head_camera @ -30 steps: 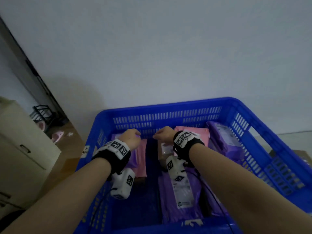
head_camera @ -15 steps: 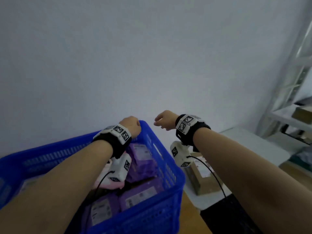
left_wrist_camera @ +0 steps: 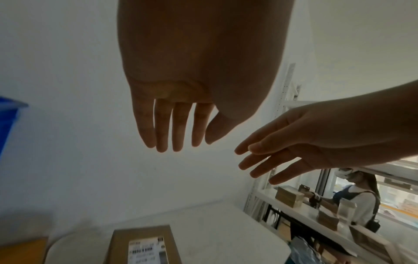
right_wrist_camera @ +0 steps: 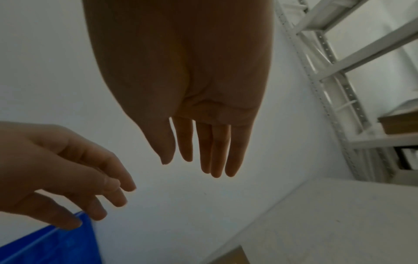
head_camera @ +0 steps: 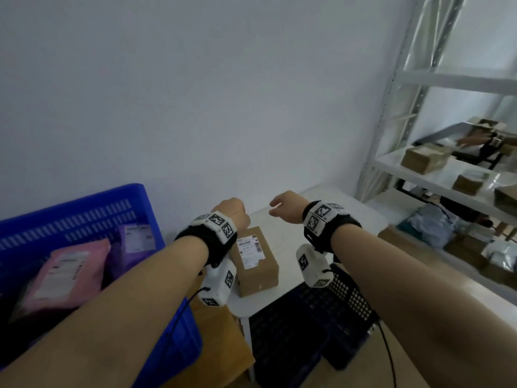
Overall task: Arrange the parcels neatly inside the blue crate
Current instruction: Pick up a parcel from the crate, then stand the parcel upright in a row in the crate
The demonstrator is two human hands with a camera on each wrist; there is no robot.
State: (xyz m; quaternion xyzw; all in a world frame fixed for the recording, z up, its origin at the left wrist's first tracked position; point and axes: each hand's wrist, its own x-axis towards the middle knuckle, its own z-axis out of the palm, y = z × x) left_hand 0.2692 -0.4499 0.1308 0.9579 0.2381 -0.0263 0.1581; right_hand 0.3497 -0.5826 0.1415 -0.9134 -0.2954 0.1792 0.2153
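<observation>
Both my left hand (head_camera: 234, 212) and right hand (head_camera: 288, 207) hover empty with loose fingers (left_wrist_camera: 176, 128) above the brown box (head_camera: 254, 260) on the white surface (head_camera: 321, 200) right of the blue crate (head_camera: 84, 211); it looks stiff, light, best gripped by its long sides.
</observation>
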